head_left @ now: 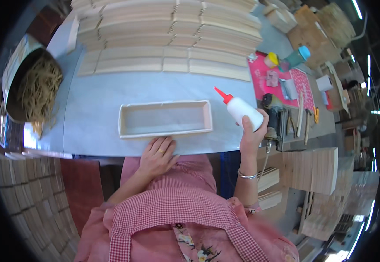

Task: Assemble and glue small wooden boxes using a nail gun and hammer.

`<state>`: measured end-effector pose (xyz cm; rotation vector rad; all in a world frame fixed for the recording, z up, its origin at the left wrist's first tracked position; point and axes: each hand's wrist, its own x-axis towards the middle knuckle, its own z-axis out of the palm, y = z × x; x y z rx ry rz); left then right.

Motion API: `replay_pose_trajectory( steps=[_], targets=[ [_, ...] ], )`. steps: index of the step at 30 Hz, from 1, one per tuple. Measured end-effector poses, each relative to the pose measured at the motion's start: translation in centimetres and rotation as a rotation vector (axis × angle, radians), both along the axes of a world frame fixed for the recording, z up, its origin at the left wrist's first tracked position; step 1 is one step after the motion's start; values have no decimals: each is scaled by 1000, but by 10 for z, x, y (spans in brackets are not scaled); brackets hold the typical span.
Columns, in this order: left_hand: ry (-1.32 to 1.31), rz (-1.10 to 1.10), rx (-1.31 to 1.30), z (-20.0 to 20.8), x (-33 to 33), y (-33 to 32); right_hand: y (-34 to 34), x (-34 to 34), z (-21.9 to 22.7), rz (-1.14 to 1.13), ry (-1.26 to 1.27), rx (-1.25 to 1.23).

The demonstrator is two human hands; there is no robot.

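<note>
A shallow rectangular wooden frame (166, 133) lies on the pale table top, its long sides running left to right; the table shows through its middle. My left hand (158, 156) rests at the table's front edge just below the frame, fingers stretched out and a ring on one of them. Whether the fingertips touch the frame's near side I cannot tell. To the right of the frame, my right hand (256, 129) is wrapped round a white glue bottle (243, 111). The bottle tilts, its red nozzle pointing up and to the left, away from the frame.
Stacked wooden strips (155, 39) fill the far side of the table. At the left stands a dark container (13, 105) of tan strands. A nail gun (279, 124), pliers (290, 124) and a hammer (307, 126) lie at right, near a teal bottle (295, 59).
</note>
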<state>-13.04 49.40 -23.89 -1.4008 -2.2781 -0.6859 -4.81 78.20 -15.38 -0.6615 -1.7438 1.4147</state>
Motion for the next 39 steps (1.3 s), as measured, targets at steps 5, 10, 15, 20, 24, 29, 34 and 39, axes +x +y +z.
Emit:
replay_pose_trajectory(
  steps=[5, 10, 15, 20, 24, 29, 34, 39],
  targets=[
    [-33, 9, -68, 5, -1, 1, 76, -1, -22, -276, 50, 92],
    [-57, 27, -107, 6, 2, 3, 165, -58, -20, -448, -64, 165],
    [-66, 34, -138, 11, 1, 5, 257, -126, -57, -442, -411, 440],
    [-124, 48, -137, 12, 6, 4, 283, -156, -71, -214, -826, 683],
    [-121, 95, -121, 8, 2, 5, 164, -176, -1, -20, -412, 946],
    [-109, 59, -94, 1, 2, 2, -25, -158, 22, 735, -241, 1107],
    [-109, 31, -64, 4, -1, 3, -66, -166, -14, 755, -345, 1221],
    [-111, 35, -30, 5, -1, 1, -72, -174, -7, 731, -322, 1084]
  ],
)
